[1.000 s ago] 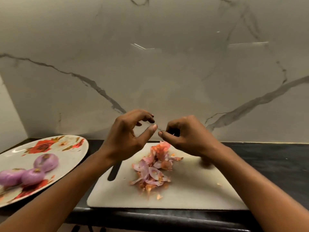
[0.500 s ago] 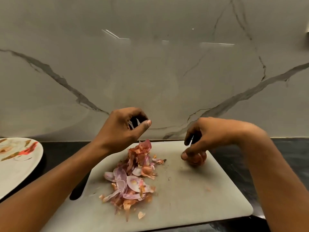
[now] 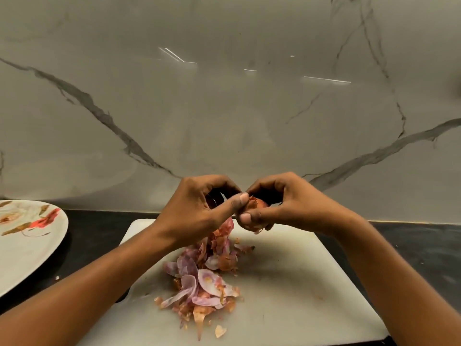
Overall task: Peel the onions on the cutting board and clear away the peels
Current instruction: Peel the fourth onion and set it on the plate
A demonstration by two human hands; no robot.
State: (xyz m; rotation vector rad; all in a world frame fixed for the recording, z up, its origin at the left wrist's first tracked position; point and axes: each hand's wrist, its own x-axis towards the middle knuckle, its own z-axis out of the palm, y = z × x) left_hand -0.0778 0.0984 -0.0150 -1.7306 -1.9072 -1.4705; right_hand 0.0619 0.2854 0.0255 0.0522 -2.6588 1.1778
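Low in the middle, a heap of peels lies on the cutting board; above its far edge, at frame centre, the right hand grips an unpeeled onion while the left hand pinches its top skin.

One wide-angle view from a camera worn on the person's head, facing forward and down. The white cutting board lies close beneath the lens and fills the lower middle, its near edge partly cropped. Both forearms enter from the bottom corners. The left hand and right hand meet around an onion above the board's far edge. Beyond the board a marble wall fills the upper half. Left of the board, a plate is cropped.
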